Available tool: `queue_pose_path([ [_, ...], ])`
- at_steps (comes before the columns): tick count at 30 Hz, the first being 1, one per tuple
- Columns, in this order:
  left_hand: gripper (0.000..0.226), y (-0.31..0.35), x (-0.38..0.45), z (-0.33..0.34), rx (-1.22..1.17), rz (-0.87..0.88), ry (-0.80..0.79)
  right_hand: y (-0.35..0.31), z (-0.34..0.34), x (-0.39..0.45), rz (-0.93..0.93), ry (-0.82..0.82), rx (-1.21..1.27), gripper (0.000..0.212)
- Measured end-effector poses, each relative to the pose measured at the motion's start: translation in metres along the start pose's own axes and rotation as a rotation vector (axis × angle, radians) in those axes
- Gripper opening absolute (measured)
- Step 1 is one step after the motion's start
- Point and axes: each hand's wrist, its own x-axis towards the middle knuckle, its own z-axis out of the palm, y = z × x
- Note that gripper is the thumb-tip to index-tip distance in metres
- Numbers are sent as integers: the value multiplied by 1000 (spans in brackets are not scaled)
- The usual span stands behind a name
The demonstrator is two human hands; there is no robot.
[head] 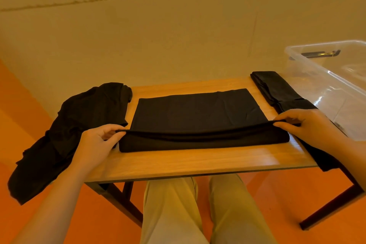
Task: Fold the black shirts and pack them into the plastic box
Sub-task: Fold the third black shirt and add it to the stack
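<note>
Thumb and fingertips [118, 131] of the left hand [97, 144] pinched on the near-left corner of the half-folded black shirt [196, 117], lifting a fold of cloth off the layer beneath. Same on the other side: fingertips [281, 124] of the right hand [303, 125] clamped on the near-right corner of that fold, thumb above, other fingers curled under the edge. Raised fold stretched taut between the two hands, along the 6 o'clock edge of the shirt; far part flat and smooth toward 12 o'clock.

Two hands, both bare, forearms entering from 7 and 4 o'clock.

Black garments counted: three groups. One under the hands at the centre of the wooden table [198, 161]. One crumpled heap of unfolded shirts [67, 134] at 9 o'clock, draped over the left table edge and hanging down; number of pieces in it impossible to tell. One folded stack [277, 87] at 2 o'clock, along the right table edge, its near end partly hidden behind the right hand, more black cloth hanging off the edge below the right wrist.

One plastic box [324, 77], clear, at 3 o'clock, just beside the folded stack, open on top, a dark latch on its far wall. No shirt seen inside.

Around: one table with dark legs, orange floor [19, 105], pale wall [178, 35] at 12 o'clock, two trouser legs [198, 214] in beige under the table's near edge at 6 o'clock.
</note>
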Motion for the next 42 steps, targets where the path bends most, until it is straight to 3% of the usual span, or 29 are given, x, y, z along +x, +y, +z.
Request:
queue_pose_path([
  [5,28,6,20,5,42,-13,-13,3,6,22,-14,16,29,21],
  [11,18,10,48,11,55,-58,2,6,12,56,-1,6,46,19],
  [18,15,10,99,15,52,-90,-7,18,18,113,153,8,94,14],
  [27,18,3,192,30,55,-260,19,29,26,199,288,40,151,13],
  [32,19,0,220,43,-47,-346,56,23,31,225,418,130,301,11],
  [36,8,10,226,49,-301,-432,121,9,35,231,564,205,584,14],
  [42,12,62,202,73,-438,-370,92,-55,45,216,681,144,908,16],
])
